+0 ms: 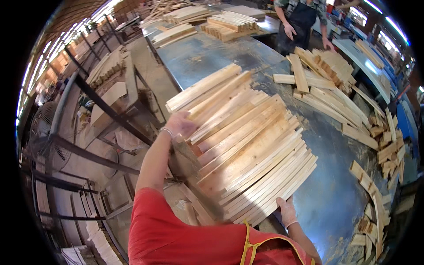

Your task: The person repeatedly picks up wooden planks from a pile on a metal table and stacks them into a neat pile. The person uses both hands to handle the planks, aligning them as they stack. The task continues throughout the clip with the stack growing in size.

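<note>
Several pale wooden slats lie side by side in a wide, slanting row on the metal table before me. My left hand, smeared by motion, is at the near left ends of the slats; its fingers cannot be made out. At the row's lower right end, my right hand grips the edge of the nearest slats, thumb at the top, with the other fingers partly hidden. Some slats stand on edge, while wider ones lie flat near the middle.
The blue-grey table carries a jumbled wood pile at right and stacked boards at the far end. Beyond it stands a co-worker in a dark apron. Offcuts lie along the right. A metal rail runs at left.
</note>
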`<state>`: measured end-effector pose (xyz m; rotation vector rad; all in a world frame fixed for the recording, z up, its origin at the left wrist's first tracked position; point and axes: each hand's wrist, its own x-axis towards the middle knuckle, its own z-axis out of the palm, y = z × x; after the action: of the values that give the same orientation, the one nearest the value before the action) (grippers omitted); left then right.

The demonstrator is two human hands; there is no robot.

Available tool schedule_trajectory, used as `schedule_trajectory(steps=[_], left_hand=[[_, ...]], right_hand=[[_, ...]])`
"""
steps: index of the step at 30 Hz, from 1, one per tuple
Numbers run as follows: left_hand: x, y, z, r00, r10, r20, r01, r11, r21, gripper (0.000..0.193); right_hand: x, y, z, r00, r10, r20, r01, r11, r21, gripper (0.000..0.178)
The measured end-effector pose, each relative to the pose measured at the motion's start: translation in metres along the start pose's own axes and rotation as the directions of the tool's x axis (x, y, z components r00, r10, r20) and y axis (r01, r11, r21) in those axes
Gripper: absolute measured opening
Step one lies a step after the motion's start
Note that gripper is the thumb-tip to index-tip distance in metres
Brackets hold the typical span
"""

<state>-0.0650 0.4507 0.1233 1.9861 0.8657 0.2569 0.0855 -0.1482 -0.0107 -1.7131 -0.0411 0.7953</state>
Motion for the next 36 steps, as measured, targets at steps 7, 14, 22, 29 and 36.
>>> schedule_trajectory(steps=[7, 14, 22, 29, 36], left_hand=[[-0.048, 0.007, 0.042, 0.837, 0.04, -0.545, 0.239, 0.87, 0.431, 0.06], [-0.226, -0.16, 0.182, 0.694, -0.71, -0.12, 0.211, 0.361, -0.908, 0.026], [-0.348, -0.166, 0.353, 0.809, -0.558, 0.186, 0.497, 0.817, 0.293, 0.039], [-0.258, 0.049, 0.358, 0.865, -0.167, 0.474, 0.09, 0.979, 0.181, 0.049], [-0.136, 0.153, 0.444, 0.875, -0.261, 0.408, 0.133, 0.94, 0.315, 0.092]], right_hand=[[-0.009, -0.028, 0.009, 0.998, 0.033, -0.055, -0.045, 0.973, -0.224, 0.098], [0.006, -0.02, 0.01, 0.984, 0.099, -0.145, -0.156, 0.876, -0.457, 0.112], [0.019, 0.015, -0.008, 0.912, -0.076, -0.403, 0.042, 0.995, -0.092, 0.077], [0.018, -0.053, -0.103, 0.99, 0.052, -0.132, -0.074, 0.983, -0.167, 0.087], [0.052, -0.062, -0.152, 0.981, 0.158, 0.112, -0.119, 0.949, -0.292, 0.085]])
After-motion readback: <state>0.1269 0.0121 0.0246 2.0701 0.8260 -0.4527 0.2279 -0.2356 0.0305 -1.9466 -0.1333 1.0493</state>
